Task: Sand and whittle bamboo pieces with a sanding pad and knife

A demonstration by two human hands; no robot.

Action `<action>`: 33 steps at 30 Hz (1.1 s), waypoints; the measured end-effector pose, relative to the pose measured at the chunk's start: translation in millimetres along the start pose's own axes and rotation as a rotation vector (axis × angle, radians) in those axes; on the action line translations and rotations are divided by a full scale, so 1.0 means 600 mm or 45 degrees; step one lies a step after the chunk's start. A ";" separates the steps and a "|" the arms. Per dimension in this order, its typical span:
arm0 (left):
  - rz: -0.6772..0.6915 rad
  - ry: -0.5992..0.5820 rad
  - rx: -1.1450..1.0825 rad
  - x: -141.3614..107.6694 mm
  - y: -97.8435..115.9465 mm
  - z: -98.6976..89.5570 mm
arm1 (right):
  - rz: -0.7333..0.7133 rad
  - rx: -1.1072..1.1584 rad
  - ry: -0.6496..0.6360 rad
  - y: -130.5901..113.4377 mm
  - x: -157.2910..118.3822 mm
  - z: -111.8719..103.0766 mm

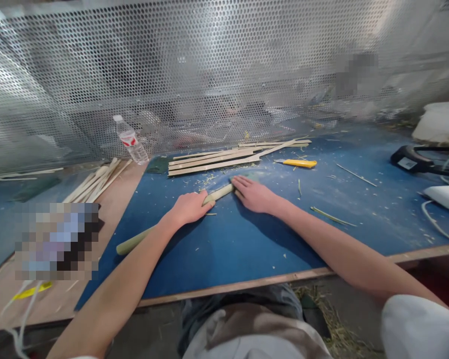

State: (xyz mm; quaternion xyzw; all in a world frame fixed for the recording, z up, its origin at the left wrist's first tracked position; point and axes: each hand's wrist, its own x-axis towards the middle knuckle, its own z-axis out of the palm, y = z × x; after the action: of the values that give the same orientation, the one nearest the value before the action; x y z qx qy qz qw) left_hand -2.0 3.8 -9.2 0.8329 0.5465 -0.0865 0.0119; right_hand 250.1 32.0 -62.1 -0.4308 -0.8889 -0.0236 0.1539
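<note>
A blue-topped workbench [284,244] dusted with pale shavings stands before a perforated metal screen [224,65]. On it lies a smooth, round, pale green bamboo rod [134,240], closely gripped midway by the curled left hand [189,208]; the right hand [254,194] touches its upper tip, its grip unclear.

The assembly comprises one left hand [189,208], one right hand [255,194], one bamboo tube [219,193], one yellow utility knife [299,163], one plastic water bottle [130,140] and one perforated metal screen [224,65]. Flat bamboo strips [213,162] on the blue mat [209,264] number at least five; overlap prevents an exact count.
</note>
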 end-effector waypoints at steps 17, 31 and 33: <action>0.012 0.006 -0.036 -0.001 -0.004 0.002 | 0.028 0.043 0.009 0.013 0.002 0.005; 0.012 -0.002 -0.053 -0.002 -0.009 -0.001 | 0.136 -0.031 -0.031 0.038 0.003 -0.008; 0.011 0.001 -0.052 -0.002 -0.009 0.000 | 0.113 -0.046 -0.032 0.040 0.003 -0.007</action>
State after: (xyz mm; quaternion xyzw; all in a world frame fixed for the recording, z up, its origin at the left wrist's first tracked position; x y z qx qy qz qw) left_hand -7.5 4.9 -8.6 0.8348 0.5447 -0.0750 0.0289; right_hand 268.8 47.8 -59.7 -0.4729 -0.8701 -0.0273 0.1359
